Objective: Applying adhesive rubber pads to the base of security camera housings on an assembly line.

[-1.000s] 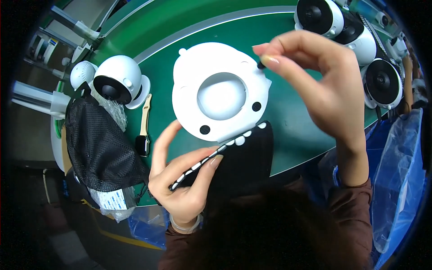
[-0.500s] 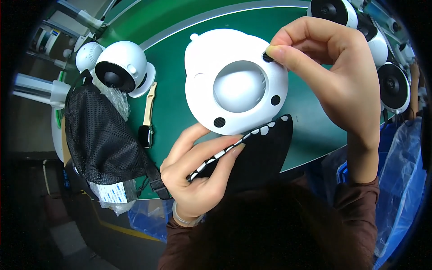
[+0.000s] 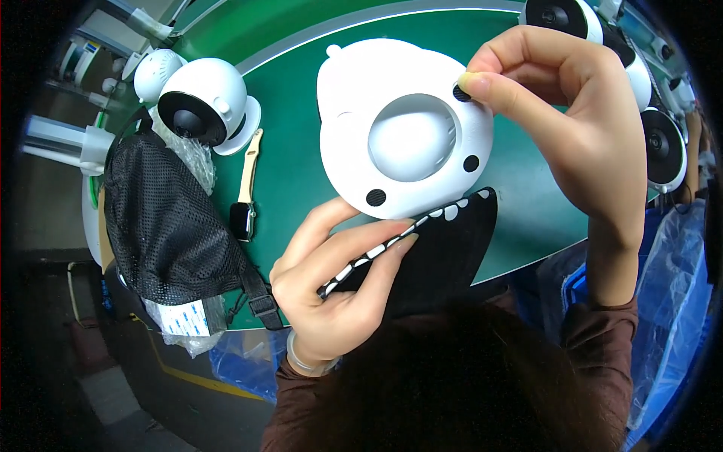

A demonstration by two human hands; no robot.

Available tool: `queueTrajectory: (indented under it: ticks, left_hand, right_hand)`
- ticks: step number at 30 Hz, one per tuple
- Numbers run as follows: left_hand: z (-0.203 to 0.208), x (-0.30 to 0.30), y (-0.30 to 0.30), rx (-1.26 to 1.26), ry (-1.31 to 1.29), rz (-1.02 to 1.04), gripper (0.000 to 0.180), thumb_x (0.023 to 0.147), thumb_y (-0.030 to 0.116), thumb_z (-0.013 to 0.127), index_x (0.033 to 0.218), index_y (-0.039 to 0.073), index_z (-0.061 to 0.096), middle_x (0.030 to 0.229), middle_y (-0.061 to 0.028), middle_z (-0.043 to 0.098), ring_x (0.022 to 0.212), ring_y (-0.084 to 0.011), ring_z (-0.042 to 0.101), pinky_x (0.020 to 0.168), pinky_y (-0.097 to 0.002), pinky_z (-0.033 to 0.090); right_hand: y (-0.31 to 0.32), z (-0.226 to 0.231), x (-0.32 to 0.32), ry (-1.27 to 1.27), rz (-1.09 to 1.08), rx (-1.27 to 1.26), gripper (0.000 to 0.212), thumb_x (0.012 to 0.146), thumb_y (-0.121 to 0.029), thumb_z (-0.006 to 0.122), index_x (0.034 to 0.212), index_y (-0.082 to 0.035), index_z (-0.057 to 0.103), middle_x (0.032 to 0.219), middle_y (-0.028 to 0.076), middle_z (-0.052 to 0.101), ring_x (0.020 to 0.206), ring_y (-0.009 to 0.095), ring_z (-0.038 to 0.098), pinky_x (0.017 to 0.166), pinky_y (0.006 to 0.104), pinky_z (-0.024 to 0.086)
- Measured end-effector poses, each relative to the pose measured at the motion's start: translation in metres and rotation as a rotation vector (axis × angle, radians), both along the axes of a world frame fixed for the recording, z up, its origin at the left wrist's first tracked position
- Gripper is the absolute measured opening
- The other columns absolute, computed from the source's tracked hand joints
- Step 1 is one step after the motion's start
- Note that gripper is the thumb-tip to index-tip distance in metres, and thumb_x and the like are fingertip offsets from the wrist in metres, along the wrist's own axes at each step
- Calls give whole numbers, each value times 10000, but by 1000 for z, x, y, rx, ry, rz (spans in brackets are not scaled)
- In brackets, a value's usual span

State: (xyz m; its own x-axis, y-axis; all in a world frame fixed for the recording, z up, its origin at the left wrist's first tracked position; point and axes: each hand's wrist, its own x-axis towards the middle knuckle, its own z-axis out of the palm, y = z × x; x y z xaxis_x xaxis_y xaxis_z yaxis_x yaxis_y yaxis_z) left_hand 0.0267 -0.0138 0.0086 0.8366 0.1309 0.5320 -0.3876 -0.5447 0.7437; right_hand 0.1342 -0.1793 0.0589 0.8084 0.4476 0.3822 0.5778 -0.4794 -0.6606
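A white, rounded plastic housing (image 3: 361, 83) lies on the green table, with a white dome (image 3: 410, 143) inside its round opening. My right hand (image 3: 576, 113) has its thumb and forefinger closed on a black round pad (image 3: 462, 94) at the housing's upper right edge. Two more black pads are on the housing, a right one (image 3: 471, 163) and a lower one (image 3: 376, 197). My left hand (image 3: 331, 294) grips a black sheet (image 3: 440, 260) between thumb and fingers, just below the housing. White spots line the sheet's upper edge.
At left are a white camera (image 3: 203, 98), a black mesh bag (image 3: 169, 218) with a clear plastic packet under it, and a watch (image 3: 242, 218) with a beige strap. More white cameras (image 3: 663, 147) stand at the right. Blue plastic (image 3: 670, 316) hangs beyond the table's right edge.
The view has shifted slightly, so the housing and both hands appear a little further right and up. My right fingers stay at the same pad; my left hand keeps hold of the sheet.
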Motion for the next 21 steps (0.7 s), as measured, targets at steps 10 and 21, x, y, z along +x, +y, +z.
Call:
queueTrajectory:
  ticks: [10, 21]
  left_hand:
    - [0, 1, 0, -21, -13, -12, 207, 563, -89, 670, 752, -8, 649, 838, -119, 597, 706, -167, 607, 616, -227, 462]
    - [13, -33, 12, -137, 179, -57, 200, 546, -96, 667, 721, -1, 652, 862, -180, 600, 635, -160, 610, 548, -208, 464]
  right_hand:
    - [-1, 2, -2, 42, 6, 47, 204, 768, -142, 597, 907, -3, 542, 739, 104, 623, 662, 139, 611, 614, 223, 479]
    - [-15, -29, -57, -235, 222, 139, 299, 587, -195, 707, 816, -20, 628, 813, 72, 621, 720, 208, 559, 651, 277, 423]
